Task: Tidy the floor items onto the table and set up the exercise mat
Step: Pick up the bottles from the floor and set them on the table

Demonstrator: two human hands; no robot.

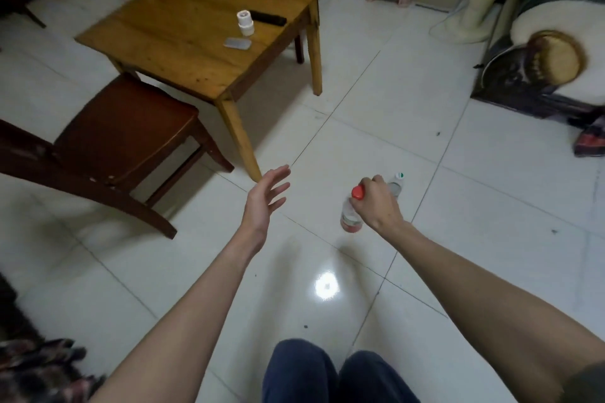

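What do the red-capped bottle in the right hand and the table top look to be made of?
Red-capped bottle: likely clear plastic, since the floor shows through its body; the cap looks like opaque red plastic. Table: apparently yellowish wood with a smooth, slightly worn finish; grain lines and plank seams run across the top.

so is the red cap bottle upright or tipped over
Upright. The red-capped bottle stands with its cap on top, base toward the floor, while the right hand grips it near the cap.
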